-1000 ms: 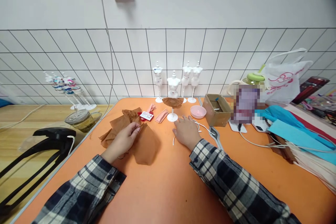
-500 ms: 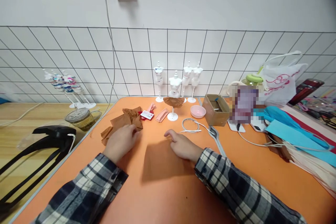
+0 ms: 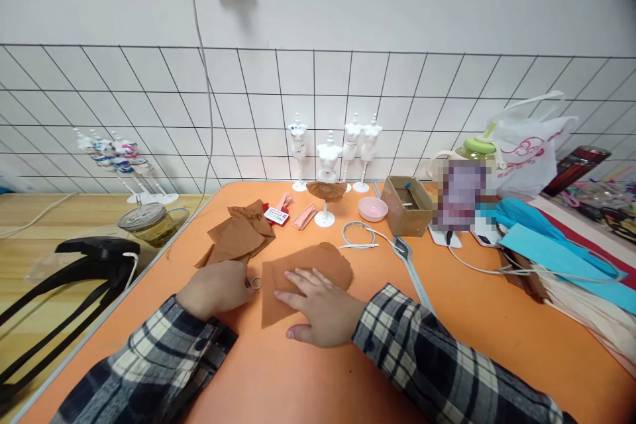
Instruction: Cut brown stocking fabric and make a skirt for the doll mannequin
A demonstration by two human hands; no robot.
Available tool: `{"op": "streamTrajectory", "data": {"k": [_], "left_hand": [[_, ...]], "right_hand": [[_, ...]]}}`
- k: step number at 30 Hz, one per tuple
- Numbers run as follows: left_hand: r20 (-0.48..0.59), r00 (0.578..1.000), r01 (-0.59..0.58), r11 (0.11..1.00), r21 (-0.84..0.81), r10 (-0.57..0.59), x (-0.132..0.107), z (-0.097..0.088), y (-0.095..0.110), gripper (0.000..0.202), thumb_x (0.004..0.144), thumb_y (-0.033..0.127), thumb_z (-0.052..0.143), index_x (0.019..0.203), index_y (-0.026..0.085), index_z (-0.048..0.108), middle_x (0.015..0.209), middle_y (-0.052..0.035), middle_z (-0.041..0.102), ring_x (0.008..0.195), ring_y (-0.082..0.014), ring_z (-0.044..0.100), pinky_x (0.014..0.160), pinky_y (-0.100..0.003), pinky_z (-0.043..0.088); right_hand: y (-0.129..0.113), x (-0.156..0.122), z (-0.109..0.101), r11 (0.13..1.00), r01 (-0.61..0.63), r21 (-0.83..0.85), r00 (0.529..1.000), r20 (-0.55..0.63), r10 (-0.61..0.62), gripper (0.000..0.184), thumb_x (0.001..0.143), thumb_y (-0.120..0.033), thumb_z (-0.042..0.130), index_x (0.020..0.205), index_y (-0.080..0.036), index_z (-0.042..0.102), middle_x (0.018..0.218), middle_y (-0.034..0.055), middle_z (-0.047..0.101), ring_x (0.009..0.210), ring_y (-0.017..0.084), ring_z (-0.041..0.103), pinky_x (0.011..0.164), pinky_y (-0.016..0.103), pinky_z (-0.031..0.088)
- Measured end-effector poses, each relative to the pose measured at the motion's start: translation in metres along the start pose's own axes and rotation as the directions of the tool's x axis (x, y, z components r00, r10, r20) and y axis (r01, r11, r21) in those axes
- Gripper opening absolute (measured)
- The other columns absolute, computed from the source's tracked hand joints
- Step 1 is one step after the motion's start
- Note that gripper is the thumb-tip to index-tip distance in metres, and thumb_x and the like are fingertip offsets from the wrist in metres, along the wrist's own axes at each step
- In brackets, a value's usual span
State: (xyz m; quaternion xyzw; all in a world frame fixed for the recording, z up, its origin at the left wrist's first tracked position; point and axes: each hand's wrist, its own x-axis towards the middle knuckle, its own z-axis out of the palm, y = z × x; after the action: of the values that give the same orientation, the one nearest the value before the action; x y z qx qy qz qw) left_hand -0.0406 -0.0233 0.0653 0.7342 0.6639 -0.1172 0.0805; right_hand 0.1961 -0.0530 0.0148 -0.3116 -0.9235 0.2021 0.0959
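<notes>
A brown fabric piece [image 3: 318, 264] lies flat on the orange table [image 3: 308, 371] in front of me. My right hand [image 3: 318, 308] rests on it, palm down, fingers spread. My left hand [image 3: 216, 288] is curled just left of the piece, closed on a small metal ring [image 3: 255, 282] that looks like a scissors handle. A pile of brown fabric [image 3: 238, 235] lies behind my left hand. A small white mannequin with a brown skirt [image 3: 326, 187] stands further back.
Three bare white mannequins [image 3: 358, 146] stand by the wire grid wall. Pink strips [image 3: 304, 217], a red tag [image 3: 276, 215], a pink bowl [image 3: 372, 209], a cardboard box [image 3: 410, 204], a white cord [image 3: 358, 236], blue paper [image 3: 551, 245] and a glass jar [image 3: 149, 224] surround the work area.
The brown fabric piece came toward me and now lies spread flat. My right hand came down onto it; my left hand pulled back and closed on the metal ring.
</notes>
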Motion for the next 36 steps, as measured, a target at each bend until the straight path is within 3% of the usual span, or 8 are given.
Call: {"op": "streamTrajectory", "data": {"k": [5, 11, 16, 21, 26, 27, 31, 36], "left_hand": [[-0.112, 0.994, -0.016, 0.992, -0.123, 0.002, 0.001, 0.002, 0.005, 0.016, 0.071, 0.035, 0.056, 0.072, 0.02, 0.061, 0.074, -0.0103, 0.07, 0.067, -0.0276, 0.065, 0.053, -0.03, 0.035], [-0.293, 0.956, -0.101, 0.927, -0.362, -0.01, 0.006, -0.009, 0.001, 0.022, 0.084, 0.038, 0.048, 0.07, 0.021, 0.049, 0.062, -0.0019, 0.059, 0.056, -0.0193, 0.055, 0.053, -0.028, 0.034], [-0.341, 0.938, -0.342, 0.31, -0.887, 0.06, -0.007, -0.012, 0.036, 0.031, 0.089, 0.051, 0.05, 0.078, 0.022, 0.043, 0.061, 0.0037, 0.057, 0.052, -0.0133, 0.052, 0.054, -0.025, 0.041], [-0.242, 0.97, -0.234, -0.18, -0.956, 0.027, -0.01, 0.015, 0.071, 0.03, 0.086, 0.048, 0.059, 0.086, 0.022, 0.045, 0.073, 0.0016, 0.066, 0.064, -0.014, 0.062, 0.065, -0.027, 0.05], [-0.363, 0.931, -0.359, -0.099, -0.928, 0.027, -0.011, 0.032, 0.083, 0.03, 0.088, 0.049, 0.058, 0.082, 0.021, 0.047, 0.08, -0.0023, 0.068, 0.075, -0.0162, 0.062, 0.074, -0.03, 0.05], [-0.366, 0.93, -0.363, -0.091, -0.927, 0.022, -0.011, 0.033, 0.083, 0.031, 0.087, 0.05, 0.058, 0.082, 0.021, 0.047, 0.078, -0.0023, 0.068, 0.074, -0.0166, 0.061, 0.073, -0.03, 0.05], [-0.355, 0.935, -0.354, -0.085, -0.931, -0.001, -0.008, 0.036, 0.084, 0.033, 0.082, 0.052, 0.061, 0.081, 0.022, 0.047, 0.073, 0.0003, 0.063, 0.069, -0.0173, 0.06, 0.07, -0.031, 0.05], [-0.469, 0.879, -0.472, 0.307, -0.826, 0.09, -0.007, 0.035, 0.08, 0.028, 0.086, 0.049, 0.056, 0.086, 0.021, 0.056, 0.073, -0.0006, 0.058, 0.068, -0.0166, 0.054, 0.067, -0.029, 0.045]], "right_hand": [[0.001, -0.002, -0.003, 1.0, -0.014, -0.004, 1.0, 0.027, 0.015, 0.072, 0.086, -0.071, 0.043, 0.147, -0.034, 0.035, 0.158, 0.0115, 0.02, 0.144, 0.034, 0.018, 0.111, 0.062, 0.012], [-0.002, 0.003, -0.005, 0.997, 0.06, 0.051, 0.998, -0.035, -0.058, 0.044, 0.093, -0.05, 0.047, 0.13, -0.027, 0.052, 0.151, 0.0094, 0.039, 0.14, 0.028, 0.031, 0.111, 0.055, 0.021], [-0.002, 0.011, -0.007, 0.911, -0.02, 0.411, 0.943, -0.295, 0.153, 0.018, 0.091, -0.021, 0.046, 0.107, -0.02, 0.055, 0.125, 0.009, 0.06, 0.12, 0.02, 0.052, 0.102, 0.04, 0.039], [0.001, 0.02, -0.006, 0.477, 0.024, 0.879, 0.804, -0.3, 0.513, 0.023, 0.088, -0.04, 0.05, 0.099, -0.02, 0.049, 0.096, 0.0042, 0.06, 0.084, 0.016, 0.059, 0.064, 0.027, 0.05], [0.013, 0.023, -0.01, 0.529, 0.035, 0.848, 0.483, -0.478, 0.734, 0.021, 0.08, -0.032, 0.058, 0.094, -0.021, 0.047, 0.089, 0.0014, 0.054, 0.08, 0.014, 0.054, 0.076, 0.029, 0.048], [0.014, 0.023, -0.011, 0.527, 0.04, 0.849, 0.482, -0.479, 0.734, 0.023, 0.08, -0.031, 0.058, 0.098, -0.021, 0.048, 0.094, 0.003, 0.056, 0.085, 0.015, 0.054, 0.081, 0.03, 0.047], [0.009, 0.022, -0.011, 0.289, 0.107, 0.951, 0.816, -0.25, 0.522, 0.03, 0.085, -0.04, 0.053, 0.106, -0.019, 0.055, 0.098, 0.0051, 0.06, 0.089, 0.016, 0.059, 0.08, 0.031, 0.049], [0.004, 0.019, -0.011, 0.272, 0.144, 0.951, 0.839, -0.263, 0.476, 0.034, 0.079, -0.044, 0.065, 0.101, -0.018, 0.062, 0.073, -0.0021, 0.058, 0.052, 0.007, 0.046, 0.048, 0.02, 0.039]]}}
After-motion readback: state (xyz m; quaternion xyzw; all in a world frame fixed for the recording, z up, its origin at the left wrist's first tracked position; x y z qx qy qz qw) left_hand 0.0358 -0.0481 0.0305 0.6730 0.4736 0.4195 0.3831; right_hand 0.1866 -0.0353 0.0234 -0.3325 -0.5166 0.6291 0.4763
